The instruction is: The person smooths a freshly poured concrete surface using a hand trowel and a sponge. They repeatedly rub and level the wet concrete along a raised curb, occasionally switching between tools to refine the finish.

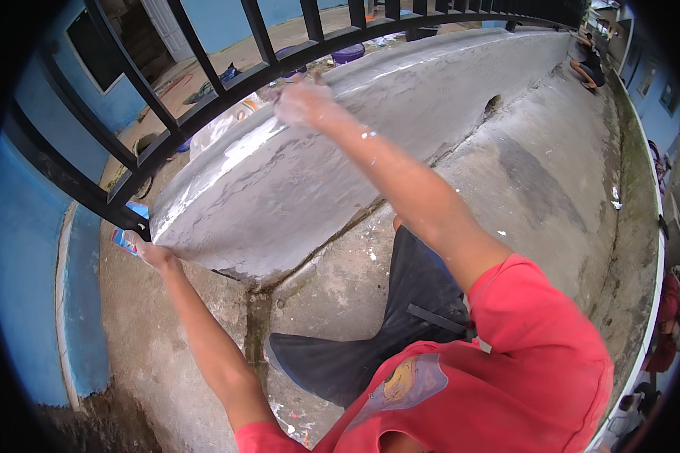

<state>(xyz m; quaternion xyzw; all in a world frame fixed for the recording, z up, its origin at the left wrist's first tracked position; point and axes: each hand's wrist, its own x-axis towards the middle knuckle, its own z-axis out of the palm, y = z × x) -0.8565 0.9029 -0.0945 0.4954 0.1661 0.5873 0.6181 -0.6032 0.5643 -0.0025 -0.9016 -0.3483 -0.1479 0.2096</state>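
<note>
My left hand is at the near end of a low grey wall. Its thumb presses on a blue and red packet, partly hidden behind the end of the black fence rail; the fingers are mostly covered. Over the wall's top edge, beside the fence, my right hand is coated in whitish powder or paste. Motion smears its fingers, so I cannot make out whether it holds anything. Wet-looking white material streaks the wall's top edge below it.
Black fence bars rise along the wall's far side. Beyond them lie a purple tub and a white sack. A blue wall borders the left. A person crouches at the wall's far end. A groove crosses the concrete floor.
</note>
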